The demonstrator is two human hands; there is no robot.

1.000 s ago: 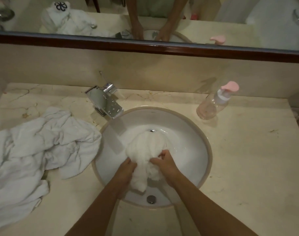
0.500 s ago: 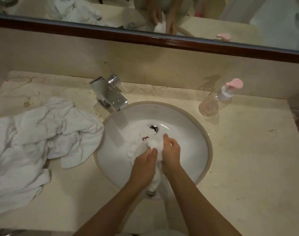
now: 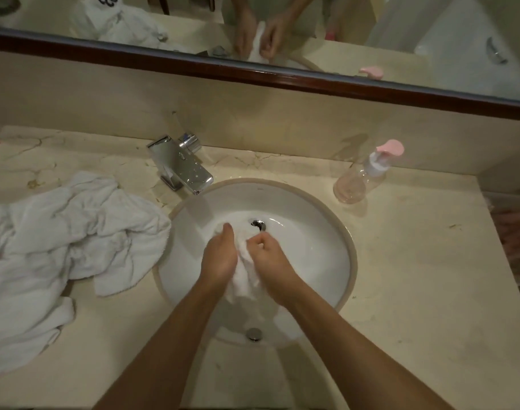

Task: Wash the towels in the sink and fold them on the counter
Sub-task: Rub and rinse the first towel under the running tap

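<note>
A small white towel (image 3: 244,276) is bunched between both my hands over the round white sink (image 3: 318,261). My left hand (image 3: 219,255) grips its left side, fingers pointing toward the drain (image 3: 258,224). My right hand (image 3: 266,255) grips the right side with fingers curled into the cloth. Most of the towel is hidden between my palms; a tail hangs down toward my wrists. A heap of white towels (image 3: 60,241) lies crumpled on the counter (image 3: 415,276) to the left of the sink.
A chrome faucet (image 3: 182,167) stands at the sink's back left. A clear pump bottle with a pink top (image 3: 368,173) lies against the back wall on the right. A wood-framed mirror (image 3: 282,75) runs above the backsplash.
My hands lifted the towel from the basin floor and squeezed it together between them, moving slightly toward the drain. The drain is now uncovered.
</note>
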